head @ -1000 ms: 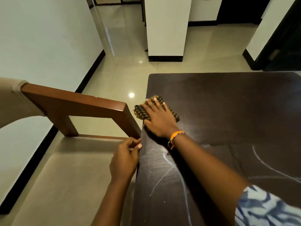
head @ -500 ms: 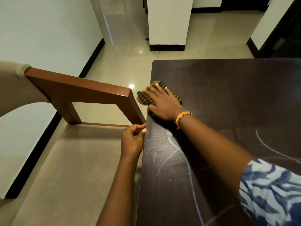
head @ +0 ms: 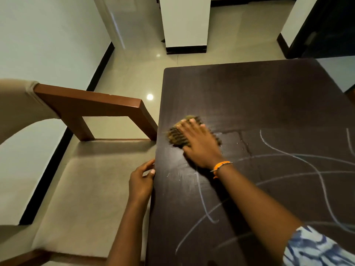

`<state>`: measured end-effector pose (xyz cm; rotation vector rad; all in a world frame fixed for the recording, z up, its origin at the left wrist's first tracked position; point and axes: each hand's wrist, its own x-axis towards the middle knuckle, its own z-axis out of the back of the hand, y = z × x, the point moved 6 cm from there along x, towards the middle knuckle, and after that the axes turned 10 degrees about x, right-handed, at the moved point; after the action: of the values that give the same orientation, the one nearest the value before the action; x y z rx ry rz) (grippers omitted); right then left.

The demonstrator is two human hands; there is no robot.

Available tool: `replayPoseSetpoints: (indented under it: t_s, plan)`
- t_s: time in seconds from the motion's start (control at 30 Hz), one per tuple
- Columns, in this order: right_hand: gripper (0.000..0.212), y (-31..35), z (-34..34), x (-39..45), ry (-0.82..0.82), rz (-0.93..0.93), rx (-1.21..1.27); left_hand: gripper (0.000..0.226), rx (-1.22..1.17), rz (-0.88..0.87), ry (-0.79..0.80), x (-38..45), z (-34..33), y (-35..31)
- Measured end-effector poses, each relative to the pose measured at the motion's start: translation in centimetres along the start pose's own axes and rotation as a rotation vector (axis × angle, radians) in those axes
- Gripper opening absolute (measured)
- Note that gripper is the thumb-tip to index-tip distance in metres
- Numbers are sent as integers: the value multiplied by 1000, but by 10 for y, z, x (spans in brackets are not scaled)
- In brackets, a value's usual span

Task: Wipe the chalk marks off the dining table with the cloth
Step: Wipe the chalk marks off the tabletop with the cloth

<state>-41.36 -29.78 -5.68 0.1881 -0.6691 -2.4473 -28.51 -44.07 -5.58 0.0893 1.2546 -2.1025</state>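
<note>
A dark brown dining table (head: 249, 96) fills the right half of the view. White chalk marks (head: 288, 156) curve across its near and right parts. My right hand (head: 201, 144) lies flat on a folded brown checked cloth (head: 175, 136), pressing it onto the table near the left edge; the hand and cloth are blurred by motion. My left hand (head: 141, 181) grips the table's left edge, thumb on top. Faint smears show on the surface between the two hands.
A wooden chair (head: 92, 106) with a beige cushioned seat (head: 90, 189) stands tight against the table's left edge. A white wall (head: 48, 35) is at the left, a white pillar (head: 184, 22) beyond the table, and glossy floor tiles lie between.
My right hand has slid the cloth toward me and slightly right from the far left edge. The view has tilted down, showing more chalk lines. My left hand stays on the table edge.
</note>
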Motion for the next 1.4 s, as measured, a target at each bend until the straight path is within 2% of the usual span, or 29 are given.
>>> replayPoseSetpoints:
  t_s: [0.17,0.23,0.3,0.37,0.47,0.6,0.67,0.77,0.97,1.03,1.1,1.17,1.3,1.4]
  plan:
    - [65,-123,74,-42,-214,-381,-50,39,-22,-12,39,0,0,6]
    - [64,-142,82,-58,-266,-521,-53,39,-66,19,51,2,1,7]
    - [64,-130,74,-60,-302,-575,-62,39,-98,53,71,4,0,9]
    - [67,-96,55,-51,-298,-538,-59,39,-108,81,88,5,1,11]
    - [70,-20,10,-25,-241,-375,-10,40,-117,105,105,6,-1,12]
    - [68,79,-50,-5,-60,-79,57,38,-172,146,82,-1,-2,13]
    - [69,85,-55,-10,12,9,34,37,-189,171,85,-9,0,17]
    - [69,49,-30,-26,-16,24,26,39,-153,160,156,-18,1,19]
    - [67,-88,53,-81,-210,-382,-54,40,-65,115,172,-16,5,13]
    - [65,-104,63,-99,-290,-530,-62,39,-59,111,172,-15,6,13]
    - [66,-88,53,-101,-345,-626,-65,39,-76,120,185,-16,7,14]
    - [68,-47,28,-88,-310,-582,-80,39,-85,132,179,-15,7,13]
    - [70,61,-38,-51,-115,-200,17,38,-83,167,145,-16,5,11]
    - [68,85,-54,-48,11,-4,50,35,-75,202,160,-16,7,12]
